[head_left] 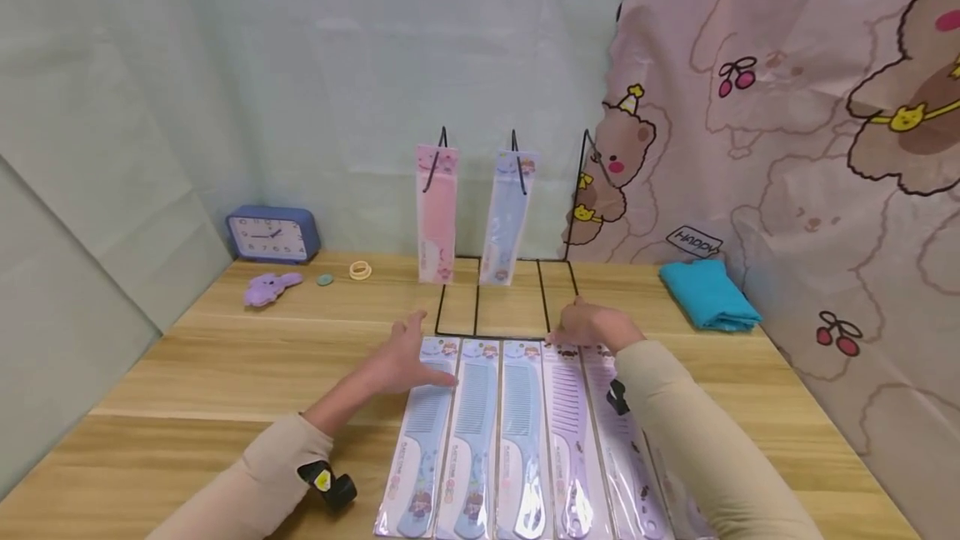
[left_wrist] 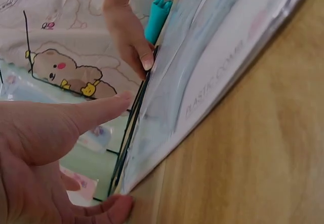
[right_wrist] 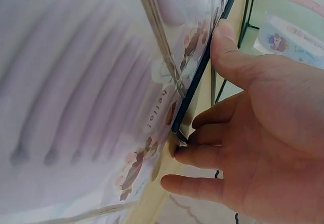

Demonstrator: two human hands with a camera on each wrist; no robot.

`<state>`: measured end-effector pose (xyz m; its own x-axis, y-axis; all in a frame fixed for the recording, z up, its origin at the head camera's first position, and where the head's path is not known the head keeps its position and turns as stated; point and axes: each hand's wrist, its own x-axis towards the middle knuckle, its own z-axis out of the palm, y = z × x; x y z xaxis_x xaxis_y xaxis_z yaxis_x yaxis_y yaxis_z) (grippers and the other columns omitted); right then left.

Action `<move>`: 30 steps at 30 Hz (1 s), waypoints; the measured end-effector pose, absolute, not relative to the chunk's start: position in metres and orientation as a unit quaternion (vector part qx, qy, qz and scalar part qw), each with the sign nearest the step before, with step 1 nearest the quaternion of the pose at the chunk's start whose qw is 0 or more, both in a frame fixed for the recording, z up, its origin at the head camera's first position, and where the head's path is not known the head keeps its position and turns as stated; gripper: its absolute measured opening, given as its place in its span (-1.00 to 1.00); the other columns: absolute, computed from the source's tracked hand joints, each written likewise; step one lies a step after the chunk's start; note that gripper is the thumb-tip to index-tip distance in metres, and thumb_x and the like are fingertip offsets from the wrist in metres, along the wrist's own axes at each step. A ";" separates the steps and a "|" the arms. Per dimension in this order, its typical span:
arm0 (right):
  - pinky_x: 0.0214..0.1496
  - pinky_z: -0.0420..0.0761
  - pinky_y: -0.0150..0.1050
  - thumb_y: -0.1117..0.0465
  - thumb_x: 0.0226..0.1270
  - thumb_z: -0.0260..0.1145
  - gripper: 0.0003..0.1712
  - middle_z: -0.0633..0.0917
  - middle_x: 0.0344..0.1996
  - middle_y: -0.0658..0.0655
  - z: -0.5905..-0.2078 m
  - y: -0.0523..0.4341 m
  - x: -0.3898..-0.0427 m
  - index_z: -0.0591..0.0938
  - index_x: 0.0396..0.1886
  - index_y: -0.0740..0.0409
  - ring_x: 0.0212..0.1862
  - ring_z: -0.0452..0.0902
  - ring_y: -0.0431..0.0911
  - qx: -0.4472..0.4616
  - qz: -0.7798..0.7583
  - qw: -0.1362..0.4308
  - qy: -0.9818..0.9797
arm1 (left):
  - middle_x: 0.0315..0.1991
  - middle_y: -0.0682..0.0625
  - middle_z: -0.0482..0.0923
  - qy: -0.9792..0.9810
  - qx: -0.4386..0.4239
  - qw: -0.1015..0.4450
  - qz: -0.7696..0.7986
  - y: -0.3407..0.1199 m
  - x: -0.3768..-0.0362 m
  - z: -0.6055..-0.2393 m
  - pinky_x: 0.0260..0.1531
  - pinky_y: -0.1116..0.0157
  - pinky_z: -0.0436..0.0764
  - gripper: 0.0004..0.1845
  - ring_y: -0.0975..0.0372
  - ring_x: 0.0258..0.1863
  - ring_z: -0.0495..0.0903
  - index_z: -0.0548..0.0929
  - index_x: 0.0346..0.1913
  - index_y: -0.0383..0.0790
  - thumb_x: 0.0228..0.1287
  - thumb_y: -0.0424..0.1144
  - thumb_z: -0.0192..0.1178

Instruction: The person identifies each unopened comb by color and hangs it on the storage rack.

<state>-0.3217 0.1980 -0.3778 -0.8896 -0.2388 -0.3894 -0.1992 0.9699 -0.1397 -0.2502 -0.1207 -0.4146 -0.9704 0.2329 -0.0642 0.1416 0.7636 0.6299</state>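
Several packaged combs lie side by side on the wooden table (head_left: 225,365), blue ones (head_left: 472,432) to the left and purple ones (head_left: 573,432) to the right. My left hand (head_left: 408,361) rests with spread fingers on the top of the leftmost blue pack (left_wrist: 212,72). My right hand (head_left: 592,325) is at the top of the purple packs; its thumb and curled fingers (right_wrist: 200,92) pinch the end of a purple pack (right_wrist: 91,107) against the black rack's base wire (right_wrist: 202,77). Behind them, a pink comb pack (head_left: 437,215) and a blue comb pack (head_left: 507,219) hang on the wire rack (head_left: 477,298).
A blue clock (head_left: 272,236), a purple plush toy (head_left: 270,287), a small green item (head_left: 324,279) and a yellow ring (head_left: 360,270) sit at the back left. A folded teal cloth (head_left: 708,294) lies at the back right, under the bear-print curtain (head_left: 787,107).
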 end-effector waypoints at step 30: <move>0.45 0.10 0.28 -0.15 0.52 0.15 -0.28 0.08 0.48 0.54 -0.377 0.196 -0.322 0.50 0.31 0.41 0.50 -0.05 0.36 -0.123 -0.049 0.207 0.969 | 0.19 -0.41 0.37 0.954 0.110 0.071 0.268 -0.123 -0.234 -0.411 -0.01 -0.07 0.60 0.16 -0.05 -0.03 0.55 0.28 0.45 -0.36 -0.19 0.09 0.63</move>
<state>-0.3218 0.1965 -0.3769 -0.8836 -0.2592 -0.3900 -0.2185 0.9648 -0.1464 -0.2343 -0.1229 -0.4109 -0.9657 0.2485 -0.0756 0.1728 0.8318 0.5274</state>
